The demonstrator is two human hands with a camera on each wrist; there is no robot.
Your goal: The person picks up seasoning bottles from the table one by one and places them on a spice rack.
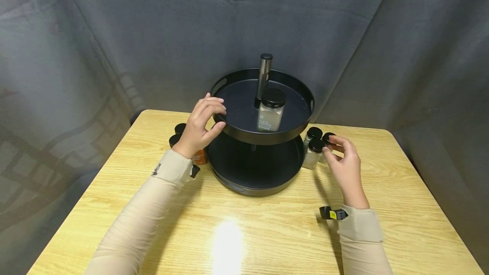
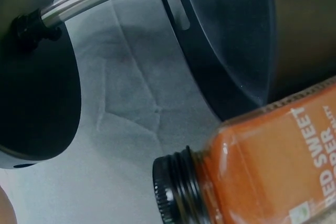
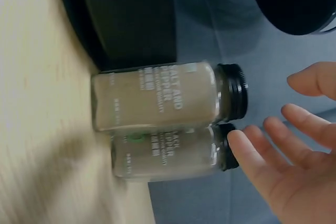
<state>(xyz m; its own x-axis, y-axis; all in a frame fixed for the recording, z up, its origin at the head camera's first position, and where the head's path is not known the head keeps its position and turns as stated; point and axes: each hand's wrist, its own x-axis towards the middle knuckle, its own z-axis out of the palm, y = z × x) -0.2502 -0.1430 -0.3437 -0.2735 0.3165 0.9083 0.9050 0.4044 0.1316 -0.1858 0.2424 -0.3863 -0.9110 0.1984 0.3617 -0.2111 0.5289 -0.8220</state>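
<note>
My left hand (image 1: 198,125) hovers at the left rim of the upper black tray (image 1: 263,138), thumb and fingers apart with nothing between them. On that tray stands a black pepper jar (image 1: 270,116) with a black lid, in front of the metal post (image 1: 263,77). My right hand (image 1: 345,164) is beside three jars right of the stand, its fingers spread close to the lids. One is a salt and pepper jar (image 3: 163,98); another jar (image 3: 168,153) stands beside it. Partly hidden behind my left wrist is a red sweet pepper jar (image 2: 262,166).
The lower tray (image 1: 256,186) of the two-tier stand rests on the wooden table (image 1: 267,232). More black-lidded jars (image 1: 180,128) stand left of it. A grey curtain (image 1: 172,33) hangs behind the table.
</note>
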